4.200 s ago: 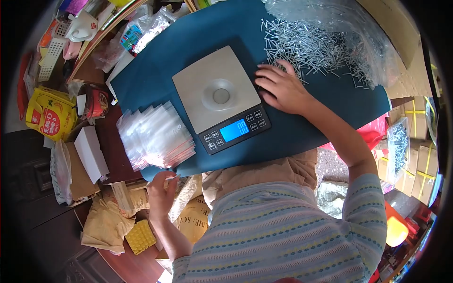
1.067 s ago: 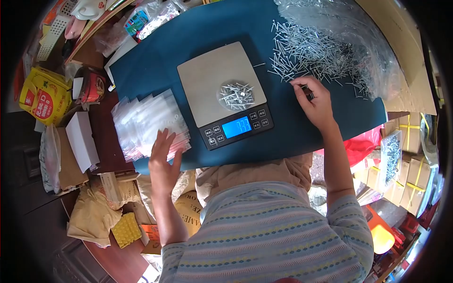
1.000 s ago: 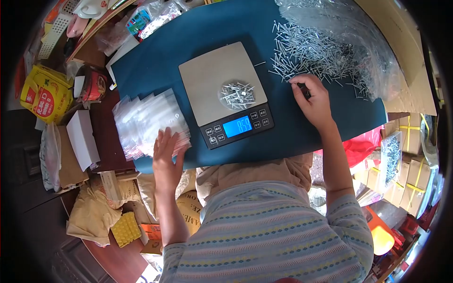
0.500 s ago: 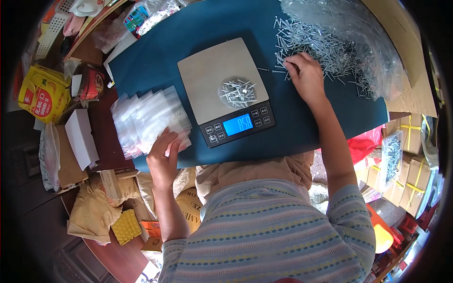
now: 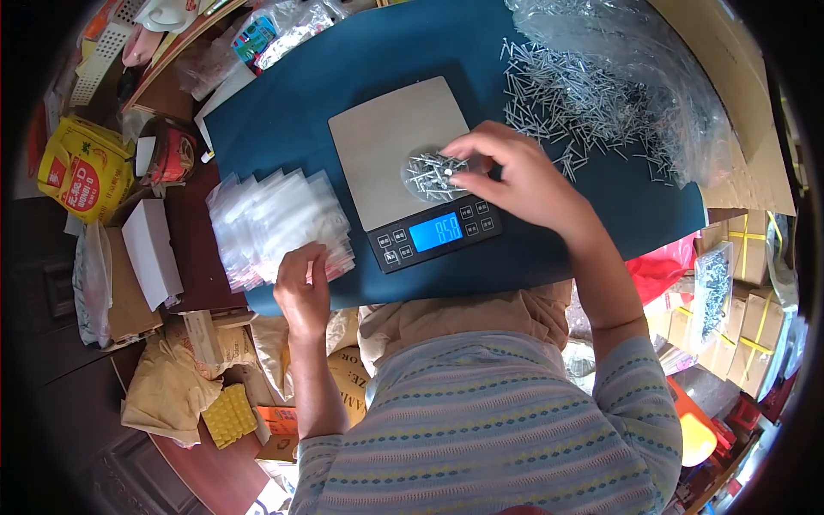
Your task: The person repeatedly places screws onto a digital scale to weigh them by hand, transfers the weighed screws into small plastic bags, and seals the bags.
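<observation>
My right hand [image 5: 506, 176] is over the digital scale [image 5: 386, 137], its thumb and fingers curled onto metal screws [image 5: 429, 176] in a small clear round dish [image 5: 408, 184]. How many screws it holds is hidden. The scale's blue display [image 5: 436, 232] appears to read 85.8. To the left, a fanned stack of clear zip bags [image 5: 275, 219] lies on the dark green tabletop [image 5: 343, 51]. My left hand [image 5: 302, 283] rests at the near edge of the bags, fingers loosely bent, with a gap between thumb and forefinger.
A large heap of loose screws [image 5: 575, 99] spreads at the back right, beside a big clear plastic bag [image 5: 635, 60] and a cardboard box [image 5: 730, 86]. A yellow bag [image 5: 86, 167] and a white box [image 5: 152, 253] stand at the left. Paper sacks [image 5: 176, 378] lie below.
My right hand has moved left from the screw heap to the dish on the scale. The left hand has shifted slightly toward me, its fingers drawn back at the bags.
</observation>
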The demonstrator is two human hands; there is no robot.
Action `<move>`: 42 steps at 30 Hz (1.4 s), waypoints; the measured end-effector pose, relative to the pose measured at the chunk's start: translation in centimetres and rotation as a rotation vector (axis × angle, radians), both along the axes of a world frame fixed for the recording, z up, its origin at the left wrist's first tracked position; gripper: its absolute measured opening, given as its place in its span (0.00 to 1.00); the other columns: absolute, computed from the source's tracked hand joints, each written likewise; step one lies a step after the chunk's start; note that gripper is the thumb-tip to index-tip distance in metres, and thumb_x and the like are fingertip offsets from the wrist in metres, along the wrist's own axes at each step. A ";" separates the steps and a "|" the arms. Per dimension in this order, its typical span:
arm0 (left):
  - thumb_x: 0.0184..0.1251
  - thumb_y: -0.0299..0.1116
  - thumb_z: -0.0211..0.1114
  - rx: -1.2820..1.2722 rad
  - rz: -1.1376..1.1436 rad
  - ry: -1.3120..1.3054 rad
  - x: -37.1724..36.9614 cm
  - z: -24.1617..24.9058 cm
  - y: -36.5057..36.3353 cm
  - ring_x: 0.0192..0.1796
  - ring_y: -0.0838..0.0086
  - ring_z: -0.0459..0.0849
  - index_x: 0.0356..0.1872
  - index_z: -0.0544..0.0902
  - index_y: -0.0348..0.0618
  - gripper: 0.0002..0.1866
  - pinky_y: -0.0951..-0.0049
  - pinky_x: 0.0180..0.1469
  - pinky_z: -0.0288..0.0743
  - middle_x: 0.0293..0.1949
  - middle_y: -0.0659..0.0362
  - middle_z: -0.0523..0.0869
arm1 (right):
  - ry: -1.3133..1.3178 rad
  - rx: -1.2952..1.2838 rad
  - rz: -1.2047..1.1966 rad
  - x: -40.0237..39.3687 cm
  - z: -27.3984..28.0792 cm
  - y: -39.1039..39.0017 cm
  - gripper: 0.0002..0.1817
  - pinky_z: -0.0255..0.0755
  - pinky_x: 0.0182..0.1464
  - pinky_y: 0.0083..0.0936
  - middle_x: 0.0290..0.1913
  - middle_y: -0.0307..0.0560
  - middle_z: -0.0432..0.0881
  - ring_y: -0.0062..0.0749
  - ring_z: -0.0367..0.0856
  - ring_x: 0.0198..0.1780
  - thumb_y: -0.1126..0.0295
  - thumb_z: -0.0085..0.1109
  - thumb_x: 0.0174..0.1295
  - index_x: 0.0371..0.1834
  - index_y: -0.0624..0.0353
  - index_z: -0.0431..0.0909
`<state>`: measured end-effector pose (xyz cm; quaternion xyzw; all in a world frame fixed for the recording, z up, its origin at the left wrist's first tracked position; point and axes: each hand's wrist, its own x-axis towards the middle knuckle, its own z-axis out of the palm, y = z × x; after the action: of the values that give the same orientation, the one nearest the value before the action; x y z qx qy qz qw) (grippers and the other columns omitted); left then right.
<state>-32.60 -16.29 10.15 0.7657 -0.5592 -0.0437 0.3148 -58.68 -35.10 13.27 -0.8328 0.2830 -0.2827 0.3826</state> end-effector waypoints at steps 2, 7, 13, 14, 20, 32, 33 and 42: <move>0.58 0.20 0.67 0.013 0.011 -0.001 -0.2 -0.2 0.1 0.42 0.60 0.86 0.37 0.86 0.38 0.07 0.66 0.46 0.80 0.38 0.51 0.86 | 0.093 -0.125 -0.044 1.3 -0.5 0.3 0.15 0.74 0.36 0.25 0.40 0.42 0.80 0.30 0.80 0.35 0.65 0.68 0.57 0.46 0.55 0.81; 0.57 0.22 0.69 0.043 -0.005 0.065 -0.4 -0.3 -0.1 0.44 0.60 0.85 0.38 0.87 0.39 0.07 0.66 0.47 0.79 0.42 0.51 0.85 | 0.175 -0.231 -0.081 3.3 -0.7 0.6 0.12 0.77 0.36 0.27 0.39 0.43 0.81 0.35 0.83 0.34 0.65 0.67 0.58 0.41 0.56 0.81; 0.56 0.23 0.70 0.046 -0.052 0.034 -0.3 -0.7 -0.1 0.52 0.59 0.84 0.40 0.87 0.39 0.10 0.65 0.52 0.79 0.47 0.51 0.86 | -0.121 -0.058 -0.083 3.0 -0.9 0.3 0.05 0.74 0.32 0.19 0.34 0.42 0.81 0.24 0.80 0.30 0.75 0.65 0.59 0.38 0.59 0.82; 0.57 0.22 0.69 0.053 -0.056 0.047 -0.2 -0.8 -0.1 0.53 0.59 0.84 0.41 0.87 0.39 0.10 0.64 0.53 0.79 0.48 0.51 0.86 | -0.150 -0.029 -0.093 2.8 -0.7 0.3 0.05 0.74 0.32 0.18 0.33 0.42 0.81 0.22 0.80 0.31 0.77 0.65 0.59 0.38 0.60 0.82; 0.58 0.20 0.66 0.066 -0.098 0.005 0.0 -0.3 -0.3 0.54 0.57 0.84 0.42 0.86 0.37 0.10 0.64 0.54 0.79 0.46 0.49 0.87 | -0.304 0.202 -0.131 1.1 -0.9 -0.3 0.06 0.77 0.38 0.19 0.36 0.43 0.84 0.23 0.84 0.36 0.76 0.65 0.60 0.39 0.62 0.82; 0.60 0.17 0.64 -0.055 -0.001 0.005 0.0 0.7 -0.3 0.40 0.60 0.86 0.38 0.85 0.36 0.07 0.66 0.45 0.78 0.37 0.50 0.86 | -0.042 -0.199 -0.257 -0.9 -0.5 -0.5 0.13 0.74 0.46 0.34 0.41 0.48 0.80 0.45 0.79 0.43 0.73 0.64 0.59 0.47 0.58 0.78; 0.60 0.18 0.65 -0.072 0.005 -0.016 -0.1 1.3 -0.3 0.38 0.62 0.85 0.37 0.86 0.36 0.07 0.66 0.43 0.78 0.35 0.51 0.86 | -0.077 -0.231 -0.259 -0.5 -0.2 -0.4 0.10 0.75 0.44 0.33 0.39 0.48 0.81 0.43 0.81 0.41 0.75 0.63 0.58 0.44 0.58 0.79; 0.51 0.07 0.52 -0.210 -0.409 0.319 -3.8 4.2 1.4 0.42 0.69 0.81 0.53 0.82 0.34 0.26 0.71 0.39 0.77 0.38 0.52 0.83 | -0.254 -0.102 0.152 0.9 2.2 6.7 0.17 0.75 0.44 0.34 0.44 0.46 0.82 0.40 0.82 0.42 0.65 0.67 0.58 0.49 0.54 0.79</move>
<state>-36.38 -14.90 14.37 0.5837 -0.6469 -0.1681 0.4610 -57.79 -28.41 15.43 -0.8277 0.1538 -0.3701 0.3927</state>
